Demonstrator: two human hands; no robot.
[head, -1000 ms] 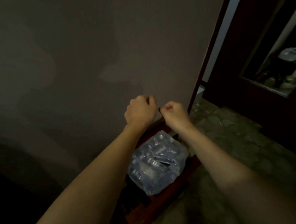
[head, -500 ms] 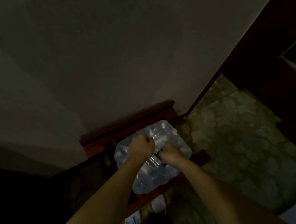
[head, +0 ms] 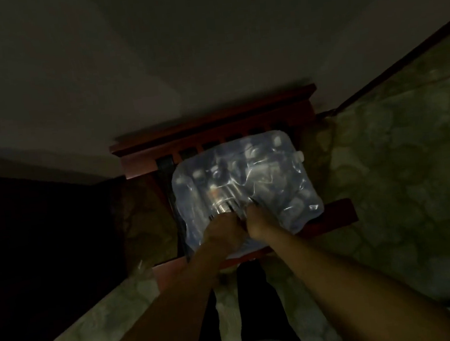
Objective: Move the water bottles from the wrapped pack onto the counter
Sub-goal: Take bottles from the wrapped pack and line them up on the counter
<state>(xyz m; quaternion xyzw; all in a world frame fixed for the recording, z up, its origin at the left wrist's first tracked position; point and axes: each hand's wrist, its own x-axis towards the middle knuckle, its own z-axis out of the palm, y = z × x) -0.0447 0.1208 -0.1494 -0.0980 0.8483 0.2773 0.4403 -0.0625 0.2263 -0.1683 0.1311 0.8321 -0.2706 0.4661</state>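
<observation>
Both hands are placed together on the near part of the pack (head: 247,190), which is taken here as the landmark. The left hand (head: 224,232) is curled and appears to be gripping the wrap or a bottle (head: 222,202) at the near middle of the pack; in the dim, blurred picture it cannot be told which. The right hand (head: 256,223) is set just beside it, touching it, with its fingers bent into the plastic. It is judged that the wrap is being torn or pulled open at this spot.

The pack is lying on a red wooden chair (head: 213,122), whose back is seen on the far side of the pack, against a pale wall (head: 206,48). The bottles are seen only as pale caps and shiny shapes under the film. Most of the wrap is seen to be closed and stretched over them.

On the right and near sides of the pack a green patterned floor (head: 396,167) is seen. No table is shown anywhere.

As far as can be judged, the task is only at its beginning. No bottle is seen outside the pack, and none is seen placed anywhere else. All the moving is left to be done: the wrap must first be opened enough, and then each bottle must be lifted out and carried away.
</observation>
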